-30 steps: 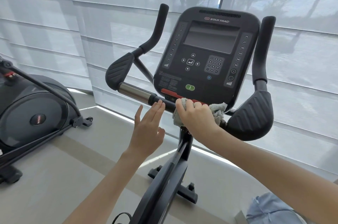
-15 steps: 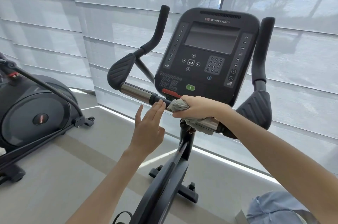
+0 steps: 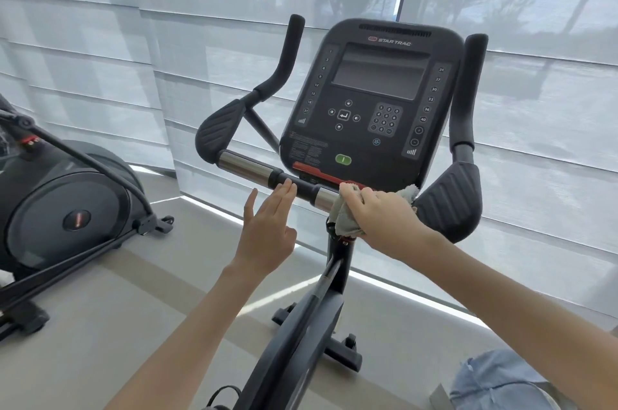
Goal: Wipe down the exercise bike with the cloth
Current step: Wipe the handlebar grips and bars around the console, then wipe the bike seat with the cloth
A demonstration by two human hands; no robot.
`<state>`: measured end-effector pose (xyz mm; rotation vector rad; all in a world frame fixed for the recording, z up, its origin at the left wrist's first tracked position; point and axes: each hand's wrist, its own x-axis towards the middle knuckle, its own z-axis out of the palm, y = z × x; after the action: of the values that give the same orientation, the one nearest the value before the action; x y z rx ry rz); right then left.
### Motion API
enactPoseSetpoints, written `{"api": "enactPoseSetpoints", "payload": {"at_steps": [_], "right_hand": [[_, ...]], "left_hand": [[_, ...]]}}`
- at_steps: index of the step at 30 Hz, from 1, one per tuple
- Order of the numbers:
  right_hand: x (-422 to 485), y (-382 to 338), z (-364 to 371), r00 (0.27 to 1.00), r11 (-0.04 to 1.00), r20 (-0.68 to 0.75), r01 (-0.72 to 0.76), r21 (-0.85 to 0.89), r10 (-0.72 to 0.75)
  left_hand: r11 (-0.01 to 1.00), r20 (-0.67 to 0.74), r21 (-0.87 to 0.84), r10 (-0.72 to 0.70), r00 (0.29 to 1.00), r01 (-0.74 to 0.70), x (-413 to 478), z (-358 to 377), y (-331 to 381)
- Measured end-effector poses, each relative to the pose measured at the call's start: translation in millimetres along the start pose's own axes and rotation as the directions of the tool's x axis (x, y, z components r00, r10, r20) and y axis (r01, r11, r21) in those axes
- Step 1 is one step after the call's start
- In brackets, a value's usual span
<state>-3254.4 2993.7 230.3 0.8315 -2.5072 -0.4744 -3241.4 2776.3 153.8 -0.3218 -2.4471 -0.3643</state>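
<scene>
Sliding back rightward since half a second ago along the exercise bike point(image 3: 301, 326) crossbar point(image 3: 244, 167), the right hand point(image 3: 388, 217) grips the grey cloth point(image 3: 342, 219) over the bar beside the right elbow pad point(image 3: 448, 198), while the left hand point(image 3: 267, 225) stays open, straight fingers point(image 3: 284, 190) touching the black sleeve point(image 3: 301, 187), suggesting back-and-forth scrubbing is under way.

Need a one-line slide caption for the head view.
Right hand holds grey cloth on the handlebar; open left hand touches it.
</scene>
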Motion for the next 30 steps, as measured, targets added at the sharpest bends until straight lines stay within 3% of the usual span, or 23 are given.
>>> {"api": "enactPoseSetpoints", "payload": {"at_steps": [5, 10, 15, 19, 21, 24, 30], "right_hand": [[-18.1, -3.7, 3.5, 0.955, 0.984, -0.279, 0.140, 0.111, -0.105], [-35.4, -15.8, -3.0, 0.925, 0.882, -0.349, 0.285, 0.376, -0.150], [-42.6, -44.0, 5.2, 0.911, 0.620, -0.405, 0.361, 0.697, -0.076], [-49.4, -78.2, 13.1, 0.959, 0.344, -0.271, 0.281, 0.896, -0.080], [-53.3, -96.2, 17.4, 0.971, 0.227, -0.210, 0.231, 0.946, -0.111], [-63.3, -121.6, 26.7, 0.960, 0.005, -0.240, 0.243, 0.970, -0.147], [-89.8, -162.1, 35.4, 0.950, -0.161, -0.173, 0.134, 0.978, -0.260]], "left_hand": [[0.999, 0.031, 0.041, -0.004, 1.000, 0.003, -2.3, -8.8, 4.5], [0.985, 0.064, 0.166, 0.033, 0.997, -0.043, -33.6, -23.7, 10.4], [0.954, 0.089, 0.300, -0.040, 0.995, 0.012, -88.5, -55.2, 10.0], [0.916, 0.090, 0.363, -0.214, 0.973, 0.168, -139.6, -84.6, 24.4], [0.885, 0.078, 0.398, -0.296, 0.952, 0.243, -164.4, -94.6, 36.2], [0.830, 0.054, 0.436, -0.410, 0.911, 0.347, -199.2, -104.5, 56.5], [0.690, -0.012, 0.478, -0.614, 0.789, 0.544, -272.6, -109.4, 96.4]]}}
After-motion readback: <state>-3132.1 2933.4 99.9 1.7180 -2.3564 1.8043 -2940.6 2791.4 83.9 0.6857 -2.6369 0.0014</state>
